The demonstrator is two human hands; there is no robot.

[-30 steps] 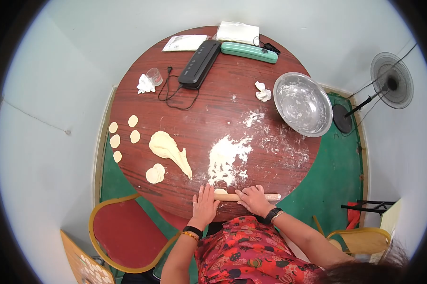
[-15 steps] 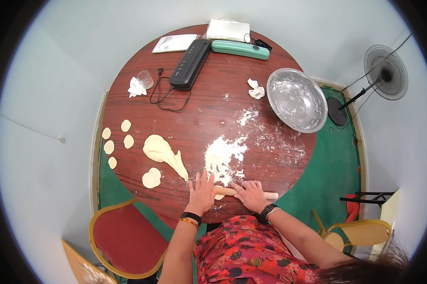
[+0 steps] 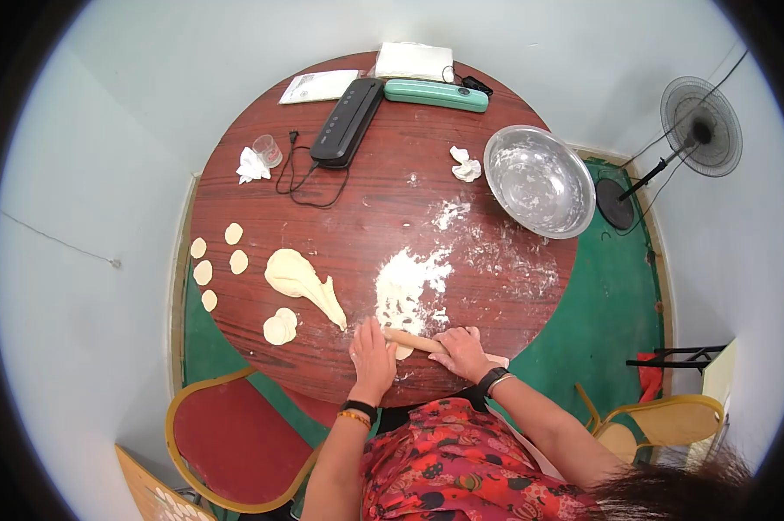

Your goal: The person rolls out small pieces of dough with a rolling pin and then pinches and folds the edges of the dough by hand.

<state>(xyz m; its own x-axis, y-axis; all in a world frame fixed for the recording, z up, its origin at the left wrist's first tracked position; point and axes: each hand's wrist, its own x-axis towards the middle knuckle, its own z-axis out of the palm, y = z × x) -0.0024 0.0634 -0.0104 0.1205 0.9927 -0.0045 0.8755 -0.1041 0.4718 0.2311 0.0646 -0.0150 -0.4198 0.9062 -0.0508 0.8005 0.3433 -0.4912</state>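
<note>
Head view: both hands [image 3: 374, 356] [image 3: 463, 352], grip flattened, rest on rolling pin [image 3: 416, 341] near table edge [image 3: 309, 379]

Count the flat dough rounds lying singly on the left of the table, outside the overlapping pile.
5: outer far round, outer middle round and outer near round along the table's edge; inner far round and inner near round. None appears hidden.

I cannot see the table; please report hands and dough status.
Right hand on rolling pin, left hand at its end. Dough circle partly under pin. Loose flour beyond, no blockage.
</note>
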